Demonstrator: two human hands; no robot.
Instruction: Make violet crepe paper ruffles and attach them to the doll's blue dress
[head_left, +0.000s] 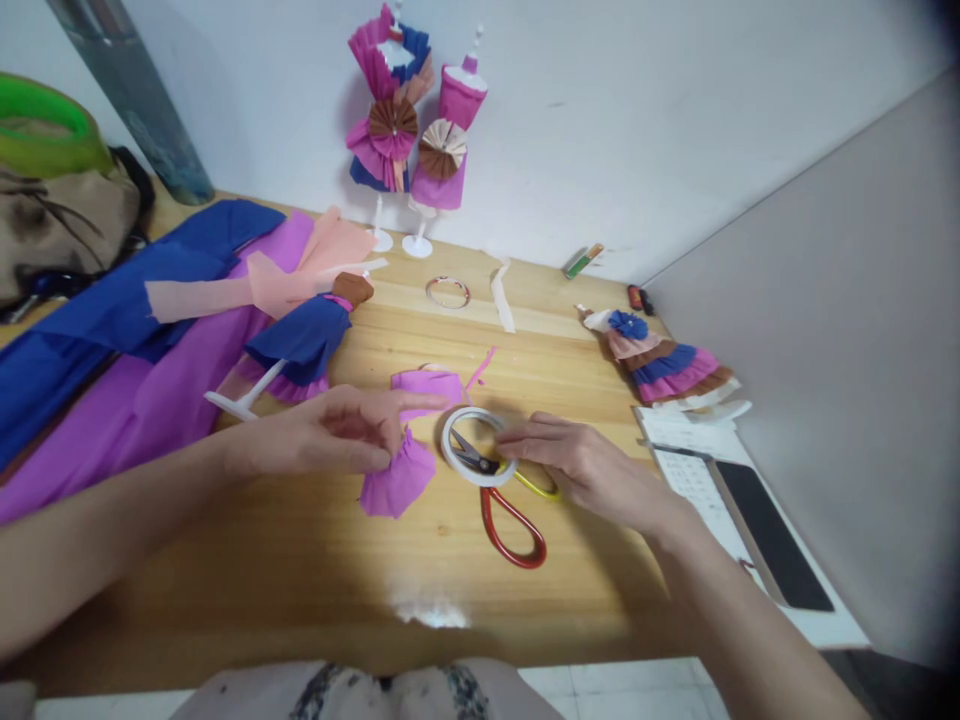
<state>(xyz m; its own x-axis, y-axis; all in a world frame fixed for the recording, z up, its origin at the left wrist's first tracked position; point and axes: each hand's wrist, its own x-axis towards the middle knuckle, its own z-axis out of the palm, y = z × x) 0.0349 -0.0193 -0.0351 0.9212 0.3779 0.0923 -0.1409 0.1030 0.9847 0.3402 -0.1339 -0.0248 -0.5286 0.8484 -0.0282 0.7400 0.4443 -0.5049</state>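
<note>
Gathered purple crepe paper [399,478] hangs at the fingertips of my left hand [341,430], whose thumb and fingers close on its top while the index finger points right. Behind it, a flat purple piece [427,388] lies on the table. My right hand [581,462] has its fingertips at the right edge of a white tape roll [450,460]; whether they grip it cannot be made out. Scissors with a red handle [517,550] and a yellow one lie with their blades seen through the roll's ring.
Two dressed mannequins [439,190] stand at the wall. Crepe paper sheets [172,370] and a blue-skirted doll form [304,340] lie left. A thin tape ring [448,306] lies behind. A striped dress form [667,365], notebook and phone [772,530] are right.
</note>
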